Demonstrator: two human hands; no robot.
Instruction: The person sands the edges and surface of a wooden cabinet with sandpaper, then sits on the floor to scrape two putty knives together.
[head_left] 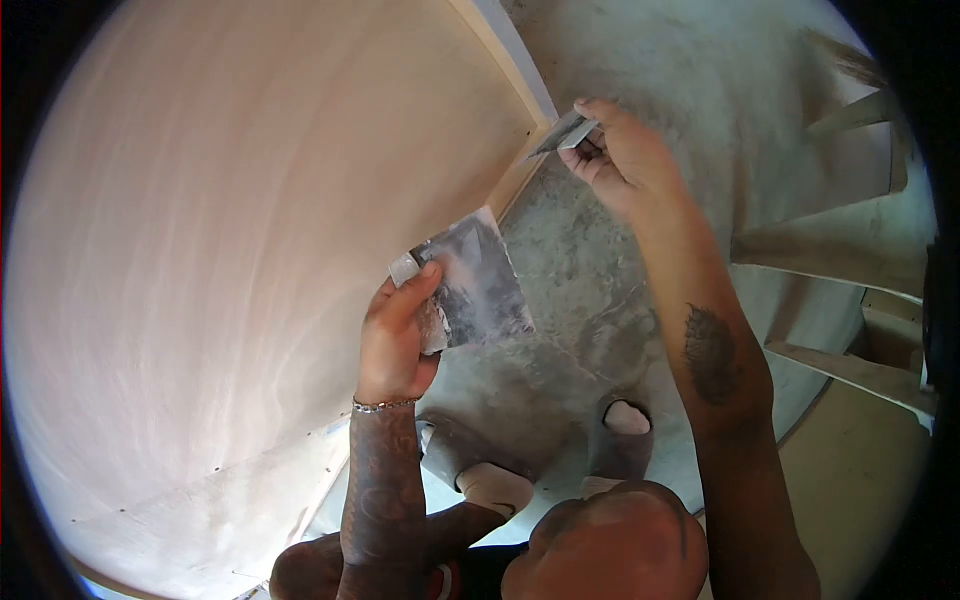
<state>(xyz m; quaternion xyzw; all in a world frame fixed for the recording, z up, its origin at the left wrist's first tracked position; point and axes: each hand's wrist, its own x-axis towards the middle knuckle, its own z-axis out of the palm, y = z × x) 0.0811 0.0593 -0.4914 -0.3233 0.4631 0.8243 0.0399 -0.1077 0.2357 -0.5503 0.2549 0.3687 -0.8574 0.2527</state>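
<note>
My left hand is wrapped round the handle edge of a wide, flat metal plate smeared with pale material. Further up and to the right, my right hand grips a small metal scraper between thumb and fingers. The scraper's blade points left, close to the edge strip of a large pale wooden panel. Whether the blade touches the strip I cannot tell. The plate's upper corner lies over the lower part of that edge in this view.
Below lies a dusty grey floor, with two feet in grey shoes on it. Pale wooden pieces with cut-out openings stand at the right. A bent knee shows at the bottom.
</note>
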